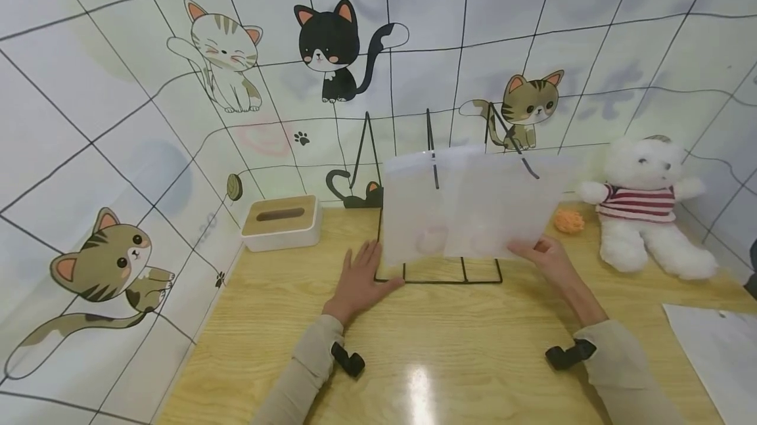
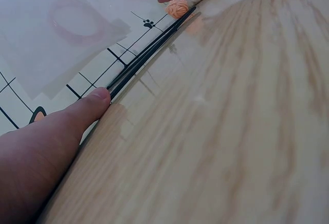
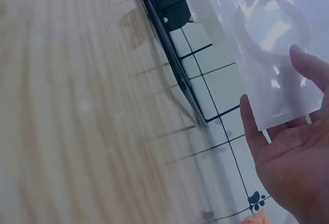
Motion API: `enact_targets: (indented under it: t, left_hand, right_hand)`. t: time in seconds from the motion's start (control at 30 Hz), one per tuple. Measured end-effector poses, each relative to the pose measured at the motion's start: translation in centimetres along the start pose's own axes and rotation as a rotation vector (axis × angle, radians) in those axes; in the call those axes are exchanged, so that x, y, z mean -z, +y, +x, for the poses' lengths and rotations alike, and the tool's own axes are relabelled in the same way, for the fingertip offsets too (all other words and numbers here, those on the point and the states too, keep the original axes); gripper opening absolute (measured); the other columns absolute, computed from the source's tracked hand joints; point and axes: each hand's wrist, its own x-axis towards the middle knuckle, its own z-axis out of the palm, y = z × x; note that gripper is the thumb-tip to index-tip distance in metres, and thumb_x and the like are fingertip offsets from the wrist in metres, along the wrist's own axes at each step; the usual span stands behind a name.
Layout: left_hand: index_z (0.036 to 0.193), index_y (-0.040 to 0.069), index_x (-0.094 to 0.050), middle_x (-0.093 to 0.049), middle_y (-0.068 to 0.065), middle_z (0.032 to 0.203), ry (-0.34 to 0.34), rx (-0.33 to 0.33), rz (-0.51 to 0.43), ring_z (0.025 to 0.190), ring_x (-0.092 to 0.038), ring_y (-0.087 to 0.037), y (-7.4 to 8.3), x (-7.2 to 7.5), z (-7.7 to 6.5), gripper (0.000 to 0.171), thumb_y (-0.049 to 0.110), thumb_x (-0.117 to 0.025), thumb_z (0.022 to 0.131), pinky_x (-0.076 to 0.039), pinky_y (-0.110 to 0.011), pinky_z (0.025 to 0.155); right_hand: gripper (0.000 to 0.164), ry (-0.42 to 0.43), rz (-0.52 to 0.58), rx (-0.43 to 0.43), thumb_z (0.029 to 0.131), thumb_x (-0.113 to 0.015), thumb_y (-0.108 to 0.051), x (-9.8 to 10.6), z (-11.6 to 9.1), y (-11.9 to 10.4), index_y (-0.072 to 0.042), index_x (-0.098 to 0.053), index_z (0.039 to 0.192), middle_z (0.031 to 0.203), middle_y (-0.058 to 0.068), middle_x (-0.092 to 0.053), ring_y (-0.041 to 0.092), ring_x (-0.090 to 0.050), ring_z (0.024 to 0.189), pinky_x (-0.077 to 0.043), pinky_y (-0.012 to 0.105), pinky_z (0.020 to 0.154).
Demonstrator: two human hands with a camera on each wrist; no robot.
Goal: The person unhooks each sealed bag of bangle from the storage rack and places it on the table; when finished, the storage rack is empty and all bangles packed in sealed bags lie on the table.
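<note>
In the head view, my right hand [image 1: 547,261] pinches the lower right corner of a translucent plastic folder [image 1: 473,208]. The folder is held up in front of a black wire rack [image 1: 437,282] with tall triangular dividers, hiding much of it. The right wrist view shows the thumb on the near face of the folder [image 3: 277,80] and the fingers behind it. My left hand [image 1: 357,284] lies at the rack's left front corner with its fingers extended. In the left wrist view, the left thumb [image 2: 72,118] touches the rack's base wire [image 2: 149,52].
A white tissue box [image 1: 282,224] with a wooden lid stands at the back left. On the right are an orange yarn ball [image 1: 569,221] and a white plush bear [image 1: 639,208]. White paper [image 1: 718,353] lies at the right edge. A cat-patterned wall [image 1: 414,70] rises behind the table.
</note>
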Motion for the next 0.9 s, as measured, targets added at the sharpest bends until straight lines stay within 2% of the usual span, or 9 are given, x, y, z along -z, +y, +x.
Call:
enact_targets:
  t: [0.17, 0.37, 0.63, 0.9]
  left_hand:
    - [0.161, 0.011, -0.015, -0.018, -0.007, 0.168, 0.0, 0.002, 0.015, 0.156, -0.012, -0.024, -0.1, 0.0, 0.1, 0.101, 0.078, -0.043, 0.09, -0.002, -0.056, 0.125]
    - [0.161, 0.012, -0.013, -0.016, -0.006, 0.168, -0.023, 0.011, 0.013, 0.157, -0.01, -0.023, -0.2, -0.4, 0.0, 0.104, 0.08, -0.042, 0.088, -0.001, -0.055, 0.125]
    - [0.161, 0.011, -0.014, -0.015, -0.005, 0.168, -0.014, 0.011, 0.032, 0.157, -0.009, -0.022, -0.5, -0.6, 0.1, 0.104, 0.081, -0.04, 0.088, 0.0, -0.054, 0.125]
    - [0.161, 0.011, -0.013, -0.014, -0.005, 0.169, -0.026, 0.015, 0.034, 0.157, -0.008, -0.022, -0.4, -0.3, 0.3, 0.104, 0.081, -0.04, 0.088, 0.0, -0.055, 0.125]
  right_hand:
    - [0.025, 0.012, 0.038, -0.004, 0.098, -0.065, -0.022, -0.3, -0.2, -0.5, -0.022, -0.067, 0.123, 0.112, -0.026, -0.068, -0.007, -0.059, 0.109, -0.043, 0.011, 0.09]
    - [0.024, 0.014, 0.008, -0.053, 0.099, -0.064, -0.029, -0.6, -0.6, -0.6, -0.021, -0.066, 0.122, 0.111, -0.028, -0.066, -0.008, -0.057, 0.11, -0.041, 0.011, 0.09]
    - [0.016, 0.025, 0.066, -0.015, 0.1, -0.062, -0.023, -0.7, -0.9, -0.9, -0.02, -0.07, 0.113, 0.107, -0.026, -0.069, -0.007, -0.058, 0.108, -0.04, 0.011, 0.089]
    - [0.018, 0.029, 0.002, -0.048, 0.101, -0.06, -0.03, -0.6, -1.5, -1.6, -0.022, -0.066, 0.117, 0.109, -0.029, -0.065, -0.011, -0.054, 0.11, -0.04, 0.009, 0.088]
